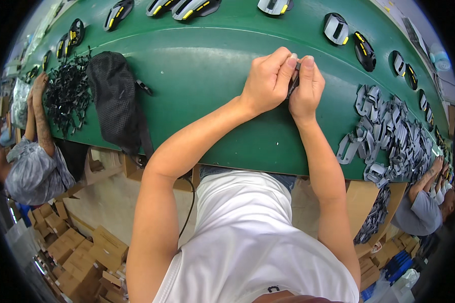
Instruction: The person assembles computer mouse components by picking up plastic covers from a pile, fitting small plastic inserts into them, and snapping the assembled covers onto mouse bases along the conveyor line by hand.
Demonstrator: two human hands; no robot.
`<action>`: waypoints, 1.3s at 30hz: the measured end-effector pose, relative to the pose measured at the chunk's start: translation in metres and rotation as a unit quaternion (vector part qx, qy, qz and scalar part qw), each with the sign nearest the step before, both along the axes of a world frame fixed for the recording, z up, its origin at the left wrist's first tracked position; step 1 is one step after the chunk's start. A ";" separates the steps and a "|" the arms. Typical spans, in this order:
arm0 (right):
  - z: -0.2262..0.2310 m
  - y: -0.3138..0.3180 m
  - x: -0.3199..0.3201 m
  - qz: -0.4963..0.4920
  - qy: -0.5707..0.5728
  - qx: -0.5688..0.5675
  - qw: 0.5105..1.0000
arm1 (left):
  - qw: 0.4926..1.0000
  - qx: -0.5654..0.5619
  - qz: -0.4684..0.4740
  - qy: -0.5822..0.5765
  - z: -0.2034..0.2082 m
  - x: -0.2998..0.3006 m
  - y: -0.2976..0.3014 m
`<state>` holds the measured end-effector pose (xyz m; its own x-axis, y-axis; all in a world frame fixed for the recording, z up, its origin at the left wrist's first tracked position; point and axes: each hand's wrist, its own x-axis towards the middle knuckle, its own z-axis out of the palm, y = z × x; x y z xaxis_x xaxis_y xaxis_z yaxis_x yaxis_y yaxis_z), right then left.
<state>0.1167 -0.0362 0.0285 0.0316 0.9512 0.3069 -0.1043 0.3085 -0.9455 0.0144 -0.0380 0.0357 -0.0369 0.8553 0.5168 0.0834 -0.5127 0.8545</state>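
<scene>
Above the green table, my left hand (270, 81) and my right hand (307, 93) are drawn together, thumbs side by side and pointing away from me. Between them they pinch a small dark plastic piece (293, 85), mostly covered by the fingers, so its full shape does not show. Both hands are closed around it. To the right of my right hand lies a heap of grey plastic parts (384, 129), flat and slotted. A black mesh bag (111, 91) rests on the table well to the left of my left hand.
Beyond the bag is a pile of small black parts (68, 93). Oval black-and-grey pieces with yellow strips, such as one shell (336, 29), line the far green strip (227, 43). Co-workers sit left (35, 166) and right (424, 212). Cardboard boxes (81, 257) stack at lower left.
</scene>
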 end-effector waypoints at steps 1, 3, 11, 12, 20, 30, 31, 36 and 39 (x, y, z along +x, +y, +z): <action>-0.002 0.002 -0.001 0.000 0.016 -0.024 1.000 | 1.000 -0.002 0.014 0.004 0.000 0.000 0.001; -0.003 0.003 -0.001 0.000 0.031 -0.048 0.998 | 0.999 0.025 0.041 0.023 -0.003 0.005 -0.001; -0.003 0.004 0.001 0.023 0.040 -0.074 0.996 | 0.995 -0.093 0.000 -0.024 -0.004 0.001 0.000; -0.003 0.003 0.001 0.031 0.037 -0.068 0.997 | 0.994 -0.106 -0.009 -0.031 -0.004 -0.001 0.001; -0.001 0.003 0.001 0.015 0.028 -0.049 0.998 | 0.998 -0.066 -0.009 -0.019 -0.002 0.001 0.003; -0.005 0.005 0.005 0.022 0.001 -0.033 0.999 | 0.999 -0.042 0.013 0.002 -0.005 0.003 0.001; -0.003 0.004 0.004 0.022 0.000 -0.035 0.999 | 1.000 -0.001 0.022 0.022 -0.005 0.003 0.003; 0.000 0.004 -0.001 0.032 0.048 -0.057 0.997 | 0.999 0.007 0.026 0.031 -0.005 0.000 0.002; -0.006 0.008 0.000 0.021 0.086 -0.115 0.989 | 0.997 0.040 0.042 0.046 -0.003 0.004 0.005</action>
<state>0.1163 -0.0282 0.0223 0.0233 0.9969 0.0755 -0.2773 0.0790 -0.9575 0.0180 -0.0332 0.0324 -0.0566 0.8073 0.5874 0.2043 -0.5665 0.7983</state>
